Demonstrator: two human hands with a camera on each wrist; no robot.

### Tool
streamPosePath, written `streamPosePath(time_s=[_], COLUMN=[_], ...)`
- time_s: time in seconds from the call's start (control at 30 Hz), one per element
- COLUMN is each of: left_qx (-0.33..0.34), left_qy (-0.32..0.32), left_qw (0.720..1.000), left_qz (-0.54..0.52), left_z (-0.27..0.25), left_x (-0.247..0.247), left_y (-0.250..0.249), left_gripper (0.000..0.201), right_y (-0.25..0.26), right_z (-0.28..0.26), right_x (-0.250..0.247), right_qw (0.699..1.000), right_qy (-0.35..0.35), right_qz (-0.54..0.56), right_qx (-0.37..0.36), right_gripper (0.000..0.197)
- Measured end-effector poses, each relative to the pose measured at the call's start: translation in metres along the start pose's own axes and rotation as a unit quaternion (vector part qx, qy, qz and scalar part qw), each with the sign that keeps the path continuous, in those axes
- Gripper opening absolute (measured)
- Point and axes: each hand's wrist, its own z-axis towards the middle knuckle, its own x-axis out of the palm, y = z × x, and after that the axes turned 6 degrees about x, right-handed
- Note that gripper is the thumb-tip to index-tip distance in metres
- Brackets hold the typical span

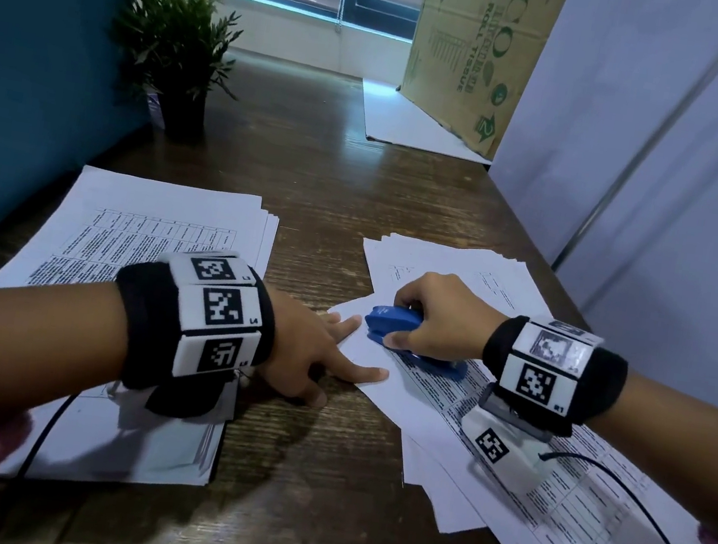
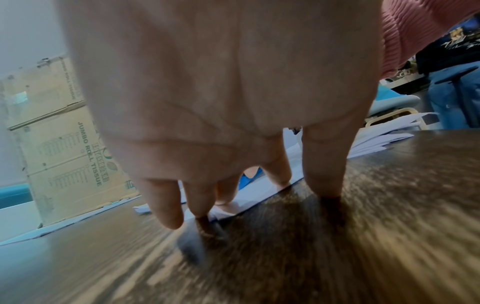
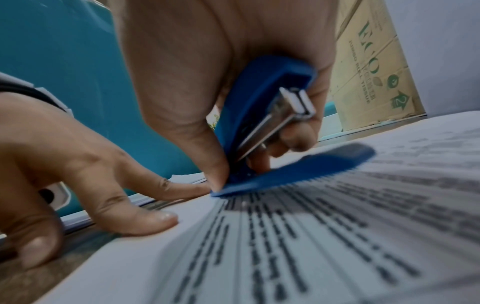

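Note:
A blue stapler point(image 1: 399, 331) point(image 3: 262, 115) sits on the corner of a printed paper set point(image 1: 446, 392) point(image 3: 311, 236) on the right of the wooden desk point(image 1: 335, 203). My right hand point(image 1: 434, 318) point(image 3: 228, 82) grips the stapler's top, thumb at its front end; its arm is raised off the base. My left hand point(image 1: 326, 355) point(image 2: 221, 144) lies with straight fingers point(image 3: 145, 220) pressing the near corner of that paper set, beside the stapler; the thumb touches the desk.
A stack of printed sheets point(image 1: 156, 241) lies under my left forearm. More loose sheets point(image 1: 464, 269) lie beyond the stapler. A potted plant point(image 1: 177, 39) stands at the back left, a cardboard box point(image 1: 473, 56) on white board at the back right. Partitions close both sides.

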Motion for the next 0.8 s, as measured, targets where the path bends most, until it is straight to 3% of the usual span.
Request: streamPosePath(time_s=[0.33,0.8], left_qx=[-0.003,0.003], left_qy=[0.0,0.003], left_qw=[1.0,1.0], left_qz=[0.005,0.006], left_z=[0.002,0.001], left_x=[0.001,0.0], left_y=[0.002,0.002], left_gripper=[0.064,0.064], right_y=[-0.006,-0.007], right_z=[0.005,0.011], right_x=[-0.007,-0.004], right_qw=[0.989,0.998], right_qy=[0.004,0.039], right_qz=[-0.081,-0.008], right_qx=[-0.122,-0.043], right_gripper=[0.023,0.021])
